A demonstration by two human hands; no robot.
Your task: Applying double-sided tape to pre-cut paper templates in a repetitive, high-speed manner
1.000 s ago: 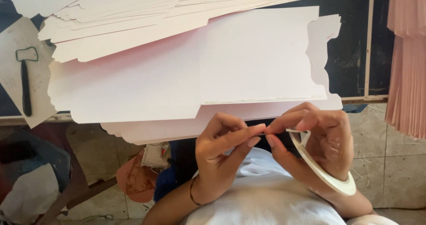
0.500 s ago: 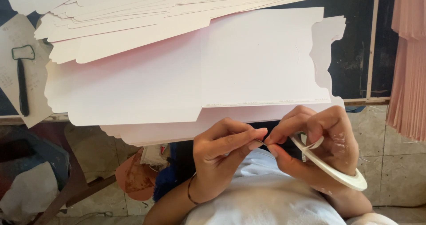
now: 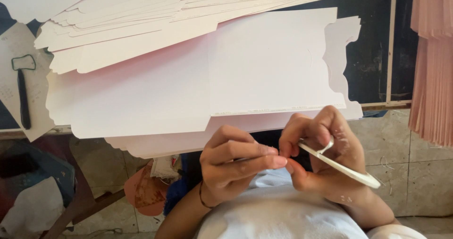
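Note:
My right hand [image 3: 325, 151] holds a thin white roll of tape [image 3: 351, 170], with fingers hooked through its ring. My left hand [image 3: 236, 161] is close against it, fingertips pinched at the tape's loose end where the two hands meet. Both hands hover near my white shirt, just below the edge of a large pale pink die-cut card sheet [image 3: 188, 92] lying on the table.
A fanned stack of similar card sheets [image 3: 165, 17] covers the table's upper part. A black-handled tool [image 3: 22, 92] lies at the left. Pink pleated fabric [image 3: 432, 64] hangs at the right. An orange object [image 3: 141, 192] and cloth sit on the tiled floor below.
Both hands have dropped slightly lower and the tape roll has tilted flatter. The fingertips stay pinched together at the tape end.

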